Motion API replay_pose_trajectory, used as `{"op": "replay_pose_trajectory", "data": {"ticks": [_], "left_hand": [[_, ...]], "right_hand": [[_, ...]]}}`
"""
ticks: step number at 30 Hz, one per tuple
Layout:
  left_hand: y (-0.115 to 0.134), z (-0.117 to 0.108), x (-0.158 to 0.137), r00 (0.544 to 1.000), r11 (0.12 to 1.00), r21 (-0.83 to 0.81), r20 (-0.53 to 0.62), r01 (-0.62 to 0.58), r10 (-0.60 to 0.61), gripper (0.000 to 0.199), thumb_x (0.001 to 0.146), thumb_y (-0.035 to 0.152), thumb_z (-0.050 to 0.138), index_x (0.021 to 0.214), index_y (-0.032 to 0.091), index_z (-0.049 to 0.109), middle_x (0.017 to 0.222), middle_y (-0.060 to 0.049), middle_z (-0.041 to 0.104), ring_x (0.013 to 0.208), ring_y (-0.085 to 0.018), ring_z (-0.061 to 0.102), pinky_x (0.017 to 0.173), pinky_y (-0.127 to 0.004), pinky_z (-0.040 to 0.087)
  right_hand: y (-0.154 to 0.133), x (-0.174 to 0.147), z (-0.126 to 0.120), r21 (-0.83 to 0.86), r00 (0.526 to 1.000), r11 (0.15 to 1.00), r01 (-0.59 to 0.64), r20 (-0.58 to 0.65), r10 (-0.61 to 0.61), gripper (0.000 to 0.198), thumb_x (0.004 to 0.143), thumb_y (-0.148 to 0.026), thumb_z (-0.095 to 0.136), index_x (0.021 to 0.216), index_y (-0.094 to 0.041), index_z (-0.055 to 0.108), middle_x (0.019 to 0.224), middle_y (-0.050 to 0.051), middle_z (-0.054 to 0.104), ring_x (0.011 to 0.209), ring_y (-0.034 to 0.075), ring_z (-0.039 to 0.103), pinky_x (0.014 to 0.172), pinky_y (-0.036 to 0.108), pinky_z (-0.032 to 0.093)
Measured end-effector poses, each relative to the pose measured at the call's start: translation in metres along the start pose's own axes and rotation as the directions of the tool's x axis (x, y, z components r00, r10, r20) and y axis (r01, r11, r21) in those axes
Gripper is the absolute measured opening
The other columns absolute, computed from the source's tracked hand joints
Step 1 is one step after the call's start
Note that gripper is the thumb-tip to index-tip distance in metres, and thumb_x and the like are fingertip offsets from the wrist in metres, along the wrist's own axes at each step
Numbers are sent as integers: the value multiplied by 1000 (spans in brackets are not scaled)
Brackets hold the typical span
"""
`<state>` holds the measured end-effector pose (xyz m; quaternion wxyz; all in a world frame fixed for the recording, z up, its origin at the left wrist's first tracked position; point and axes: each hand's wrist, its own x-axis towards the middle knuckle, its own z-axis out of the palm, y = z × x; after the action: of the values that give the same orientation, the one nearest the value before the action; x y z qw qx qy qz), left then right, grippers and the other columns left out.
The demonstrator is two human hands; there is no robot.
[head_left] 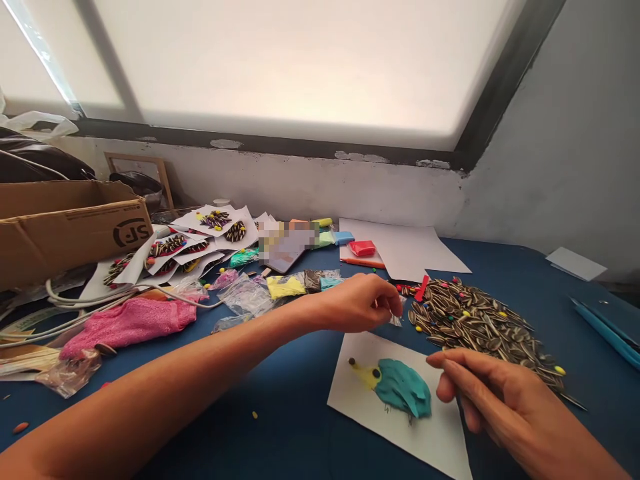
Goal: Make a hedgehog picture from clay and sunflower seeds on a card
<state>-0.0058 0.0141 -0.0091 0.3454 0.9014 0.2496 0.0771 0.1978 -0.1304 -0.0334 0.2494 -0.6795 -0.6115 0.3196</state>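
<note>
Seeds (475,317) lie beyond the right hand (500,397), packets (361,249) beyond the left hand (365,303); both grips curled, contents unclear.

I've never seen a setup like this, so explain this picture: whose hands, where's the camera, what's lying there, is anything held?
There's no machine: these are one person's bare hands, seen by a camera worn on the head, looking forward and down. On the blue table lies a white sheet bearing a teal and yellow figure, beside striped seeds. Farther left are a pink cloth and a box. The left hand is curled near the sheet's far edge; the right hand is near the figure, fingers bunched. I can't tell whether either holds something small.
</note>
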Motion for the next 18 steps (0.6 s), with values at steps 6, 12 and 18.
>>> {"op": "replay_pose_trajectory", "data": {"ticks": [6, 12, 18], "left_hand": [[-4, 7, 1, 1000, 987, 161, -3, -18, 18, 17, 82, 3, 59, 85, 15, 71, 86, -4, 73, 85, -19, 64, 73, -26, 46], [-4, 16, 2, 998, 964, 265, -55, -21, 37, 18, 85, 3, 56, 96, 12, 68, 109, -11, 68, 109, -24, 60, 91, -32, 47], [-2, 21, 4, 996, 966, 246, -14, -78, 84, 5, 84, 12, 65, 84, 15, 69, 93, -5, 67, 99, -21, 60, 86, -27, 47]], "right_hand": [[7, 3, -8, -50, 995, 997, 53, -76, -57, 40, 97, -54, 47, 110, -21, 66, 74, 4, 74, 60, 18, 67, 53, 24, 55], [3, 0, -10, -58, 995, 997, 47, -79, -52, 46, 96, -61, 46, 100, -21, 69, 69, 5, 73, 53, 17, 64, 45, 23, 52], [-5, -1, -7, -223, 963, 958, 180, -158, -218, 41, 95, -55, 51, 97, -24, 79, 97, 7, 79, 89, 23, 76, 73, 25, 62]]}}
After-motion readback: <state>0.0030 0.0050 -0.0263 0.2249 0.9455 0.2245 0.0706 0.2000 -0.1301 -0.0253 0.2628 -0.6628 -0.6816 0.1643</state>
